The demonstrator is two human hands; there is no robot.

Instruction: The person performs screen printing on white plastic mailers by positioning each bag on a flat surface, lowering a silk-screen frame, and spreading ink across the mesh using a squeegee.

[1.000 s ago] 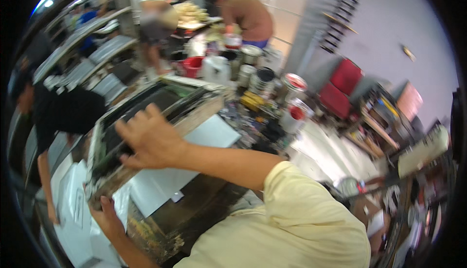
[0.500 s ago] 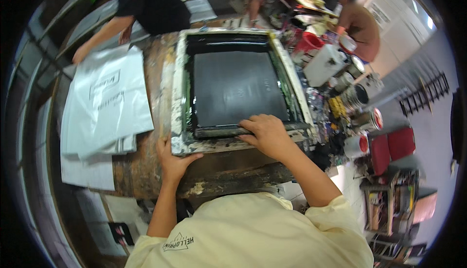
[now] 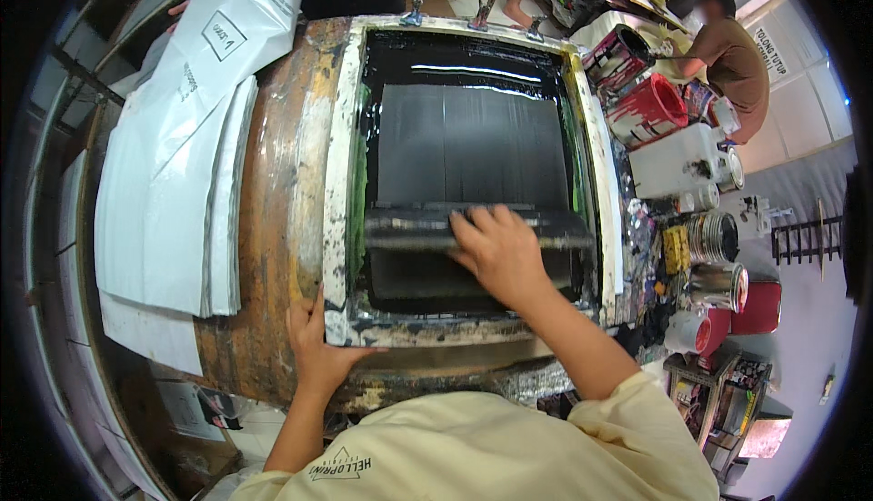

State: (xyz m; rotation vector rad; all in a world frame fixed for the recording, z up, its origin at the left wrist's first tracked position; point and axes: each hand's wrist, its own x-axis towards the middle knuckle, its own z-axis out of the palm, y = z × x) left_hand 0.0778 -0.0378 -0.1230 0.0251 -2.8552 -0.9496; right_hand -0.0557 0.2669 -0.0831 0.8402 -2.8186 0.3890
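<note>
A screen printing frame [image 3: 338,219] with a pale, ink-stained rim lies on the wooden table, its mesh covered in black ink [image 3: 473,151]. My right hand [image 3: 500,251] grips a long squeegee [image 3: 400,226], which lies crosswise on the mesh, nearer my end. Part of the squeegee's handle is hidden beneath my fingers. At the frame's near left corner, my left hand [image 3: 320,342] holds on, fingers along the side and thumb along the front edge.
White plastic bags [image 3: 168,219] are stacked left of the frame, the top one partly raised. Clamps [image 3: 479,15] stand at the frame's far edge. Ink-smeared red buckets [image 3: 650,110], a white jerrycan [image 3: 668,160] and several cans [image 3: 714,237] crowd the right. A person [image 3: 741,69] sits beyond them.
The squeegee has moved away from the frame's near edge, with my right hand on it. My view has shifted. At far left the top bag is lifted and the person there is mostly out of view.
</note>
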